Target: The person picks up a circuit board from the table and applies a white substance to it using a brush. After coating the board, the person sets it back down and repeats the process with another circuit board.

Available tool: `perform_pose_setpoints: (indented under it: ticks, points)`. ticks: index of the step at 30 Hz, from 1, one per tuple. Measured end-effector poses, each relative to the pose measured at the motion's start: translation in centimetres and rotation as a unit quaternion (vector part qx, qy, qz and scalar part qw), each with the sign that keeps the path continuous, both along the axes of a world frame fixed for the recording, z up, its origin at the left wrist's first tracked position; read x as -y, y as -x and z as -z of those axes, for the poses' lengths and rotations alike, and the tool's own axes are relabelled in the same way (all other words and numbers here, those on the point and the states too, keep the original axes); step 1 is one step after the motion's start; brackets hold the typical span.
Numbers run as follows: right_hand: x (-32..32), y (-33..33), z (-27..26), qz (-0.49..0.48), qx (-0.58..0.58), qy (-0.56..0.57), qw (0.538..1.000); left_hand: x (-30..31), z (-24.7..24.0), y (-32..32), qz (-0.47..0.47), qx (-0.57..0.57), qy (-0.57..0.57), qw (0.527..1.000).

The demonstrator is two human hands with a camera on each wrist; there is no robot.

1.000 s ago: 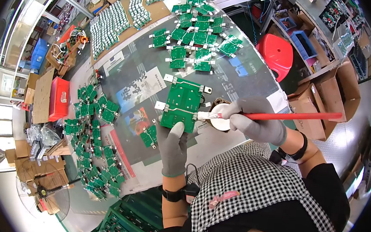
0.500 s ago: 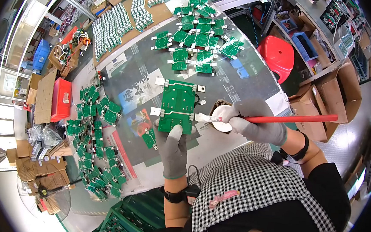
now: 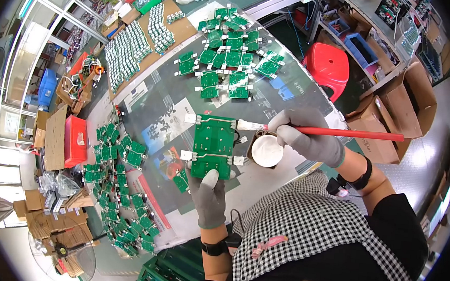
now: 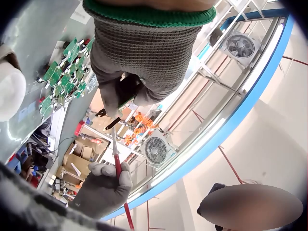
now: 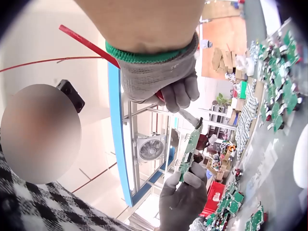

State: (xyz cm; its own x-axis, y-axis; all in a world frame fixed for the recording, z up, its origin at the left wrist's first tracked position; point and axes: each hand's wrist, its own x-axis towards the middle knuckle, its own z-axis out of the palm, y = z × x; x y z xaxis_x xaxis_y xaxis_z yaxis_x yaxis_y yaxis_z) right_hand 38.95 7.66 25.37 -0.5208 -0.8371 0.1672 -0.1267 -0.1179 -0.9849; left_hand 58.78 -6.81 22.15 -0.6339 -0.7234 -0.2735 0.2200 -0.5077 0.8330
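In the head view my gloved left hand (image 3: 211, 200) grips the lower edge of a green circuit board (image 3: 213, 139), thumb on its face. Silver metal tabs stick out at both sides of the board. My gloved right hand (image 3: 310, 136) pinches a brush with a red handle (image 3: 352, 133). White paste coats the brush tip (image 3: 250, 125), which is at the board's upper right tab. Below the brush stands a round container of white paste (image 3: 267, 150). In the right wrist view, the brush tip (image 5: 188, 117) meets the board's end, and the left hand (image 5: 183, 197) holds the board from below.
More circuit boards lie grouped at the back of the table (image 3: 232, 48) and in a pile at the left (image 3: 121, 185). Rows of small parts (image 3: 129, 53) cover a cardboard sheet. A red stool (image 3: 327, 66) and cardboard boxes (image 3: 379, 126) stand at the right.
The brush tip has moved from the board's lower right tab to its upper right one. The board has shifted down in the view, and the paste container is now more fully visible.
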Motion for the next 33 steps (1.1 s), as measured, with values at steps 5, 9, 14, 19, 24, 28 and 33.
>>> perform_pose_setpoints:
  ticks: [5, 9, 14, 19, 24, 28, 33]
  points:
    - [-0.8, 0.7, -0.1, -0.012, -0.006, -0.030, 0.999, -0.1, 0.8, -0.1, 0.005, -0.004, 0.035, 0.999]
    - [-0.6, 0.6, -0.8, 0.008, 0.024, -0.019, 1.000, 0.2, 1.1, 0.3, 0.018, 0.006, 0.015, 1.000]
    - [-0.6, 1.5, 0.6, 0.016, -0.034, -0.037, 0.999, 0.7, 1.2, 1.5, 0.028, -0.014, -0.015, 0.999]
    - [-3.4, 2.7, 1.3, 0.080, 0.035, -0.123, 0.989, 1.9, 1.7, 4.9, 0.094, 0.001, -0.009, 0.996]
    - [-6.7, 3.5, 3.7, 0.185, 0.065, -0.120, 0.973, 6.1, 9.4, 11.7, 0.299, 0.105, -0.045, 0.947]
    - [-8.7, 2.9, 5.0, 0.233, 0.085, -0.129, 0.960, 6.8, 17.7, 18.6, 0.356, 0.138, -0.120, 0.916]
    - [-9.1, 2.4, 5.0, 0.272, 0.077, -0.133, 0.950, 5.4, 22.0, 21.4, 0.278, 0.125, -0.171, 0.937]
